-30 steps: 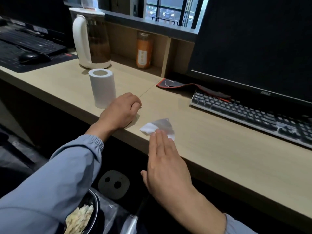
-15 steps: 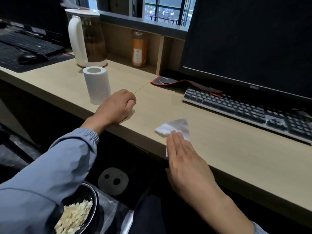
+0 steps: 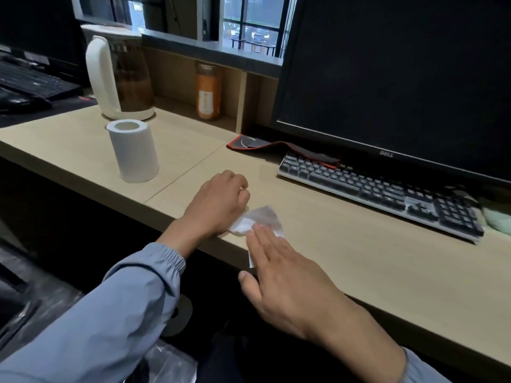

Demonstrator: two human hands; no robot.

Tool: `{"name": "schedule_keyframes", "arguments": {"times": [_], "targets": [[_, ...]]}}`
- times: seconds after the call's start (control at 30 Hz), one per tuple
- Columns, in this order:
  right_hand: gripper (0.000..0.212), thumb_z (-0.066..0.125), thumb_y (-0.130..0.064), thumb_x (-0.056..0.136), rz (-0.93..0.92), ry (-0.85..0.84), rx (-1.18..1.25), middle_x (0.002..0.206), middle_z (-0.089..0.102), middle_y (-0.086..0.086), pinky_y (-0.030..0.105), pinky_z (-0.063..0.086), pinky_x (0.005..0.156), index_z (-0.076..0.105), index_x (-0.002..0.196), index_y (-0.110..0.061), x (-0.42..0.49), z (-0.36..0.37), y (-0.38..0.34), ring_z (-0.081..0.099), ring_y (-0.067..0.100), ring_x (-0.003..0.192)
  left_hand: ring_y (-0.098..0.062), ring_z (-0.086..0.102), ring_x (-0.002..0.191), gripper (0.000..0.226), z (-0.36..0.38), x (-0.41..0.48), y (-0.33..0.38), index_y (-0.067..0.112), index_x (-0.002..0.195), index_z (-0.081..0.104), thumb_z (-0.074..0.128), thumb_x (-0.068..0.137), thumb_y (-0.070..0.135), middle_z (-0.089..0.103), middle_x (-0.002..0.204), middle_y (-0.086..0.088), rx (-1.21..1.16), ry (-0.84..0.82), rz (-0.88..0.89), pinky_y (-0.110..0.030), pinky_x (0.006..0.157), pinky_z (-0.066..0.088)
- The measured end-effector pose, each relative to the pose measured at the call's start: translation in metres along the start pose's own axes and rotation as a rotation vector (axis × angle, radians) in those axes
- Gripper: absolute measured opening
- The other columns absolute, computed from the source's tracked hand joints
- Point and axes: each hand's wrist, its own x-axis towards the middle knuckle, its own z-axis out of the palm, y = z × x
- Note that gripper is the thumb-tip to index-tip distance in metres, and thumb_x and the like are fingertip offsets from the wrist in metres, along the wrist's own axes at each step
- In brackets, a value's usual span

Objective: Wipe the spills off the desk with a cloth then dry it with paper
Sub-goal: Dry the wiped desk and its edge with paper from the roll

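The tissue (image 3: 260, 221) lies crumpled at the front edge of the tabletop (image 3: 359, 258): light, soft, likely to tear when wet. Your right hand (image 3: 287, 283) presses it with straight fingers; press on its middle. Your left hand (image 3: 218, 200) rests beside it, fisted, nothing visible inside.

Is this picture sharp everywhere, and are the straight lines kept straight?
Head view: soft overall, most smeared at the right end of the keyboard; the monitor frame and the desk edge lean from the wide lens; the window is brightest.
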Motion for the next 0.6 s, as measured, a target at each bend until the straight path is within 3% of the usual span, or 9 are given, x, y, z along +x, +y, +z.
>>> {"name": "schedule_keyframes", "arguments": {"times": [0.23, 0.3, 0.6], "targets": [[0.080, 0.010, -0.064, 0.103, 0.065, -0.199, -0.010, 0.168, -0.017, 0.002, 0.028, -0.007, 0.121, -0.010, 0.161, -0.014, 0.068, -0.027, 0.064, -0.017, 0.012, 0.154, -0.027, 0.055, 0.105, 0.028, 0.005, 0.003, -0.007, 0.018, 0.110, 0.063, 0.038, 0.103, 0.029, 0.059, 0.112, -0.003, 0.005, 0.056, 0.012, -0.048, 0.095, 0.045], [0.082, 0.011, -0.067, 0.101, 0.113, -0.186, -0.011, 0.169, -0.015, 0.002, 0.033, -0.003, 0.123, -0.008, 0.162, -0.015, 0.092, -0.039, 0.088, -0.014, 0.015, 0.155, -0.025, 0.055, 0.107, 0.029, 0.006, 0.003, -0.006, 0.019, 0.111, 0.063, 0.037, 0.102, 0.029, 0.059, 0.113, -0.002, 0.013, 0.054, 0.003, -0.047, 0.096, 0.045], [0.074, 0.014, -0.066, 0.103, 0.126, -0.132, 0.023, 0.171, 0.004, -0.004, 0.030, 0.004, 0.121, 0.012, 0.163, -0.022, 0.119, -0.045, 0.112, 0.003, 0.012, 0.156, -0.024, 0.052, 0.107, 0.025, 0.010, 0.005, -0.005, 0.019, 0.108, 0.060, 0.039, 0.101, 0.029, 0.056, 0.112, -0.001, 0.040, 0.077, 0.016, -0.043, 0.096, 0.042]]}}
